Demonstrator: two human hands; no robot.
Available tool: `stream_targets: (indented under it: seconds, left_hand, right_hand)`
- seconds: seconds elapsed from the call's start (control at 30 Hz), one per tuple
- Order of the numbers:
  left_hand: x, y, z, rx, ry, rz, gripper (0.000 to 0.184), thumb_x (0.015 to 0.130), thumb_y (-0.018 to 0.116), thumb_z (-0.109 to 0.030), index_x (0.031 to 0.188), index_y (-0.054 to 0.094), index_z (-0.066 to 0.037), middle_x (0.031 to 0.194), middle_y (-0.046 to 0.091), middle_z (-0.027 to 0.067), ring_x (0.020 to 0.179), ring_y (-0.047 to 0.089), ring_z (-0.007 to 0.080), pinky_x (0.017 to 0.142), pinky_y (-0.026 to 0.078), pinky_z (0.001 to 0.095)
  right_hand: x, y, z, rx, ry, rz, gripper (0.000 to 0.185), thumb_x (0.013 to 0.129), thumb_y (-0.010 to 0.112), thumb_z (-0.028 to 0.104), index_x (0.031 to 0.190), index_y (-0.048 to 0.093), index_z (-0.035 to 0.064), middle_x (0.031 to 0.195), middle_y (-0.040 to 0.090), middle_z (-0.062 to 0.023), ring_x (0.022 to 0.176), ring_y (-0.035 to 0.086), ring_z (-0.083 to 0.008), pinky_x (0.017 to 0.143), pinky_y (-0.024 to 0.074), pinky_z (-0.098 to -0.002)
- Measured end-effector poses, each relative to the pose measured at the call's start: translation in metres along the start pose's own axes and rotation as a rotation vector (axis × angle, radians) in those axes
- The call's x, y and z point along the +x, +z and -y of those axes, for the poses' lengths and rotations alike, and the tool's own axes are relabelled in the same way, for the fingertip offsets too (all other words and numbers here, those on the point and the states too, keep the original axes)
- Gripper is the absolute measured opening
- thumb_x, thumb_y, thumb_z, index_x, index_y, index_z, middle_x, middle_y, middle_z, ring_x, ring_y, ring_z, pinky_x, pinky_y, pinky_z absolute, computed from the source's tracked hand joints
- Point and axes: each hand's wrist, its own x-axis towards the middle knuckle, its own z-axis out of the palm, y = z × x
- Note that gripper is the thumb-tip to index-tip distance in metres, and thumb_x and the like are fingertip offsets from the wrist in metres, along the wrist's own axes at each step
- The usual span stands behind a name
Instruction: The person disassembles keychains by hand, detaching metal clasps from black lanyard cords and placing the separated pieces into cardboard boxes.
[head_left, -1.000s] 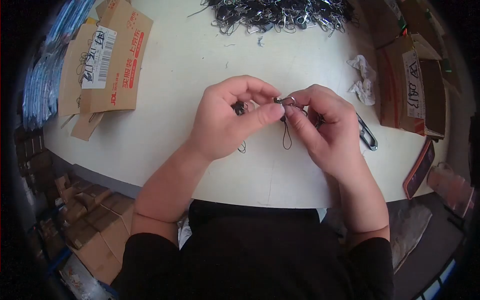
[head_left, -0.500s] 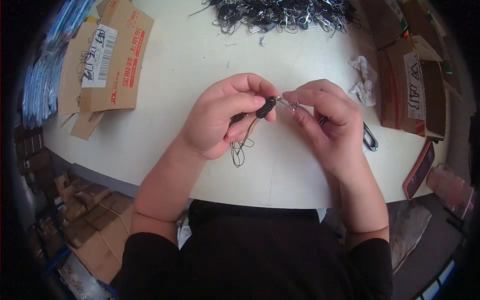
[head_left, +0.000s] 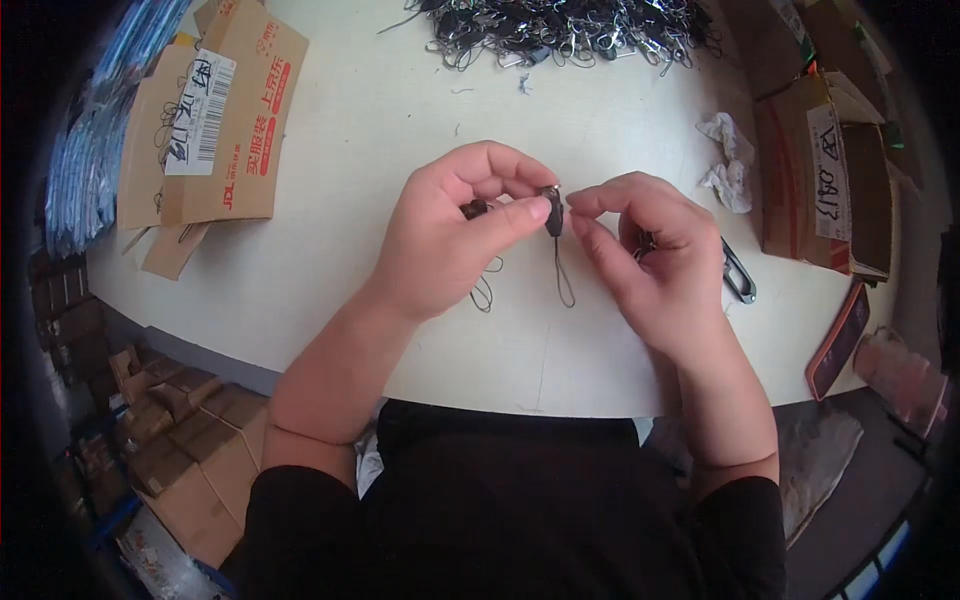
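Note:
My left hand point(head_left: 455, 225) is closed, pinching a black strap end point(head_left: 554, 218) with a bit of metal at its top and a thin cord loop point(head_left: 565, 280) hanging below. Another dark piece shows between its fingers, and a second cord loop point(head_left: 483, 290) dangles beneath that hand. Just right of the strap end, my right hand point(head_left: 660, 245) has thumb and forefinger drawn close together; what they hold, if anything, is too small to make out. Something dark shows in its palm. A black metal-edged tool point(head_left: 739, 272) sticks out past this hand, its kind partly hidden.
Black straps with metal clips point(head_left: 580, 30) lie piled at the far edge. Cardboard boxes stand at left point(head_left: 240, 120) and right point(head_left: 810, 170). Crumpled white tissue point(head_left: 730, 165) and a phone point(head_left: 838, 342) lie on the right. Stacked plastic-wrapped packets point(head_left: 90, 150) are at far left.
The strap end has turned upright in my left hand, its loop now hanging straight down. My right fingers have come off the shiny metal piece they pinched at its tip.

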Motion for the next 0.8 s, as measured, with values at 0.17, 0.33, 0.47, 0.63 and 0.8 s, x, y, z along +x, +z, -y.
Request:
stream_targets:
  seconds: [0.17,0.33,0.47,0.63,0.8]
  left_hand:
    - [0.001,-0.001,0.011,0.252,0.260,-0.016,0.014,0.084,0.063,-0.006,0.095,0.059,0.002,0.085,0.065,0.0059,0.074,0.058,0.0077,0.068,0.045,0.0213]
    - [-0.001,0.000,0.011,0.211,0.216,-0.024,0.014,0.086,0.061,-0.004,0.096,0.059,0.004,0.085,0.065,0.0066,0.077,0.060,0.0103,0.073,0.048,0.0235]
    - [-0.001,0.002,0.009,0.261,0.254,-0.092,0.016,0.085,0.061,-0.003,0.100,0.061,0.004,0.085,0.065,0.0062,0.074,0.059,0.0100,0.071,0.047,0.0227]
    - [0.001,-0.005,0.013,0.507,0.421,-0.024,0.017,0.081,0.064,-0.001,0.099,0.064,0.001,0.088,0.064,0.0049,0.065,0.051,0.0062,0.061,0.041,0.0199]
    - [-0.004,0.003,0.006,0.454,0.250,-0.041,0.016,0.078,0.068,0.000,0.093,0.063,0.001,0.085,0.062,0.0032,0.065,0.049,0.0037,0.057,0.038,0.0177]
  right_hand:
    - [0.000,-0.002,0.005,0.089,0.064,0.054,0.017,0.077,0.069,0.008,0.092,0.067,0.0013,0.075,0.064,-0.0096,0.050,0.049,-0.0098,0.046,0.0399,-0.0230]
    - [-0.001,0.001,0.001,0.058,0.024,0.068,0.016,0.080,0.067,0.009,0.092,0.066,-0.0010,0.075,0.065,-0.0071,0.053,0.050,-0.0084,0.049,0.0406,-0.0222]
    - [-0.001,0.000,-0.002,0.386,0.266,0.091,0.014,0.086,0.062,0.011,0.091,0.065,-0.0016,0.075,0.064,-0.0022,0.061,0.051,-0.0050,0.056,0.0412,-0.0206]
    - [0.005,-0.010,0.005,0.515,0.428,0.178,0.016,0.089,0.057,0.013,0.090,0.063,-0.0013,0.075,0.063,-0.0004,0.070,0.052,-0.0048,0.063,0.0411,-0.0196]
    - [0.004,-0.006,0.002,0.510,0.389,0.169,0.016,0.089,0.058,0.013,0.093,0.063,-0.0010,0.074,0.062,0.0000,0.068,0.050,-0.0039,0.062,0.0407,-0.0192]
